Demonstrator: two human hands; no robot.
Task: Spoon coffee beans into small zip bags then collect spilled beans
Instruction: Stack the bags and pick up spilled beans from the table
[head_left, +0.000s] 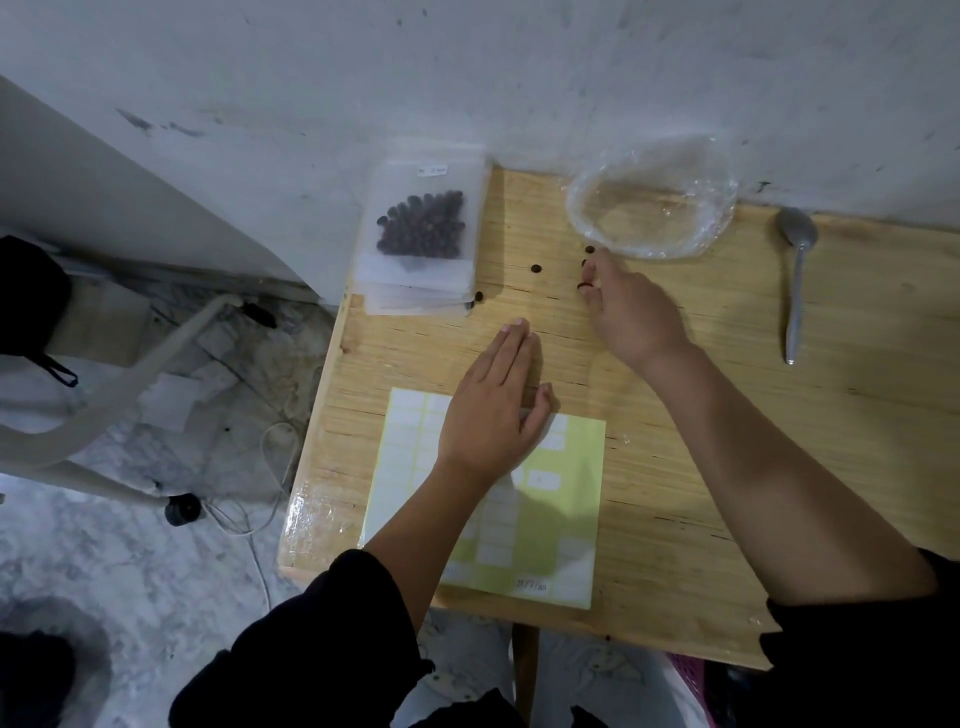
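A small zip bag (423, 228) filled with dark coffee beans lies on a stack of bags at the table's far left corner. Loose beans lie on the wood: one (535, 268) in the middle, one (478, 296) by the stack, one (590, 250) at the rim of an empty clear plastic bowl (652, 200). My right hand (631, 306) reaches toward the bowl and pinches a bean at its fingertips. My left hand (493, 410) lies flat, fingers straight, on the table and the top of a label sheet (545, 519).
A metal spoon (797, 280) lies at the right of the wooden table (727, 441), apart from both hands. The wall runs right behind the bowl. A white plastic chair and cables stand on the floor to the left.
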